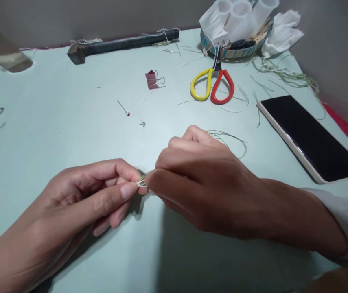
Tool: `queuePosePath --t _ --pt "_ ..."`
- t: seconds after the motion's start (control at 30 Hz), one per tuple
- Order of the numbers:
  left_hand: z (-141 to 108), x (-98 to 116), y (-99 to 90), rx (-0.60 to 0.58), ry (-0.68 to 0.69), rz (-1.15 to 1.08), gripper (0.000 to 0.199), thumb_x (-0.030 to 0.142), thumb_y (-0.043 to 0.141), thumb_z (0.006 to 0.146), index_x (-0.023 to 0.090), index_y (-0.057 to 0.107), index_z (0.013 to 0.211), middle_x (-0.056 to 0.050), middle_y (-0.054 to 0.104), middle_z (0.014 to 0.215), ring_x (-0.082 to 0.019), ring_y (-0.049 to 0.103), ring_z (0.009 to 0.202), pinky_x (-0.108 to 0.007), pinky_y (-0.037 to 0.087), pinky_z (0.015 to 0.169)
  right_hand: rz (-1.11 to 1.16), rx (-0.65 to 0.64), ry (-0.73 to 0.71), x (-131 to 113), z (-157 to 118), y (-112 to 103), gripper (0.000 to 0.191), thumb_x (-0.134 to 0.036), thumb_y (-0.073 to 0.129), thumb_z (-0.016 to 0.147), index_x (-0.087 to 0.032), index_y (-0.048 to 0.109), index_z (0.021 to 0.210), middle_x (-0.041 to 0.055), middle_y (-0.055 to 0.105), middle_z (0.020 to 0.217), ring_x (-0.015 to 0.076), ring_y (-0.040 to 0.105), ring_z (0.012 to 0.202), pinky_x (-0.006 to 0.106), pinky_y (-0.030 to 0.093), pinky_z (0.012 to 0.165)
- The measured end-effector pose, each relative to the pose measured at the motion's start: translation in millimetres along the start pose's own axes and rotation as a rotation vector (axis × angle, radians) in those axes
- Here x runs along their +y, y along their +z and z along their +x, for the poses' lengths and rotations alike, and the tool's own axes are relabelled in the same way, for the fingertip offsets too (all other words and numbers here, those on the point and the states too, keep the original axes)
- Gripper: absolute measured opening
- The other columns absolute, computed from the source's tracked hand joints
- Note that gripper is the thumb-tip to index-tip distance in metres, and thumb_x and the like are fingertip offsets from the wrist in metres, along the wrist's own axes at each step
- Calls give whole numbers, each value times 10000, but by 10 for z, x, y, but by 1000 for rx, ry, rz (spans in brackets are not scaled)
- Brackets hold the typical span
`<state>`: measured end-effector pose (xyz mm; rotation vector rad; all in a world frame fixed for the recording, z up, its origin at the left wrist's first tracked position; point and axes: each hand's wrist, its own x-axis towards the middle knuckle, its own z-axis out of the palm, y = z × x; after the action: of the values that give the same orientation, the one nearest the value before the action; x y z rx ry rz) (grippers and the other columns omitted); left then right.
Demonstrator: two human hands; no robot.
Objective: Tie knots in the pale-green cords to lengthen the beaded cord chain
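Left hand (79, 199) and right hand (198, 183), fingertips pinched together on thin green strands (142, 180)

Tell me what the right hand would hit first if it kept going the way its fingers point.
The right hand points leftward at the left hand. Their fingertips already meet around the thin green strands, so the left hand's fingertips would likely come first.

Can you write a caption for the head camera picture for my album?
Left hand and right hand pinch thin green strands above a pale table, scissors and phone beyond.
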<state>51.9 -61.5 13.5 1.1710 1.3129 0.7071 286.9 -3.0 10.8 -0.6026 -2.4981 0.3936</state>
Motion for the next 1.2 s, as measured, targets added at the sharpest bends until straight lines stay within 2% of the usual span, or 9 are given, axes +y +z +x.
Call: queuePosePath --t 0.1,0.23,0.37,0.47,0.6,0.73,0.87,1.1,1.2 --pt "1 4 -10 16 1 36 441 662 845 914 313 777 653 21 513 507 -142 410 446 -245 341 368 -1 13 -8 -14 -4 16 371 -46 430 1055 -199 450 718 -66 391 696 110 289 675 335 246 670" --pt "-9 -19 -21 35 31 91 485 677 827 925 304 727 631 9 544 530 -156 472 480 -241 380 393 17 -13 -37 -11 -51 6 308 -96 468 1085 -213 546 811 -55 532 781 126 386 723 334 292 694" --pt "-21 -70 -22 42 26 132 379 676 836 920 327 808 775 14 573 547 -160 518 499 -230 429 428 35 -38 -16 3 -73 0 281 -86 449 1083 -224 571 871 -46 580 835 142 442 752 343 315 723" --pt "-14 -80 -17 43 40 167 315 621 836 941 332 830 814 19 572 548 -150 518 493 -221 389 417 47 -40 15 17 -75 1 269 -37 469 1049 -205 638 925 -33 609 850 153 491 787 365 333 750" --pt "-23 -56 -15 28 65 186 343 618 828 947 324 826 771 28 518 505 -137 473 466 -229 317 394 86 -40 26 22 -78 -2 264 -52 489 1055 -185 684 936 -22 604 849 164 501 807 384 379 766" --pt "-65 -67 -37 40 7 164 327 611 840 931 321 832 781 26 528 521 -141 467 485 -240 345 426 127 -159 73 11 -45 -10 282 -21 478 1043 -219 675 1006 -24 610 917 171 540 840 380 444 808" --pt "-28 -80 -28 67 -49 90 253 551 854 880 300 884 891 6 508 533 -198 513 564 -290 381 478 79 -233 107 6 -14 -10 311 10 486 1029 -238 674 1045 -31 599 944 177 580 861 392 429 793" --pt "70 -56 10 55 -90 8 304 545 874 785 303 902 967 -8 485 529 -271 576 673 -353 453 578 -25 -65 -22 44 -71 10 323 40 456 1010 -205 667 1008 -26 610 896 182 507 792 395 334 731" --pt "46 -85 -1 52 -92 13 272 540 883 801 301 904 930 -7 493 519 -246 545 620 -342 422 544 40 -84 -21 61 -86 14 318 16 442 1017 -176 696 1005 -5 664 928 181 535 809 398 352 739"
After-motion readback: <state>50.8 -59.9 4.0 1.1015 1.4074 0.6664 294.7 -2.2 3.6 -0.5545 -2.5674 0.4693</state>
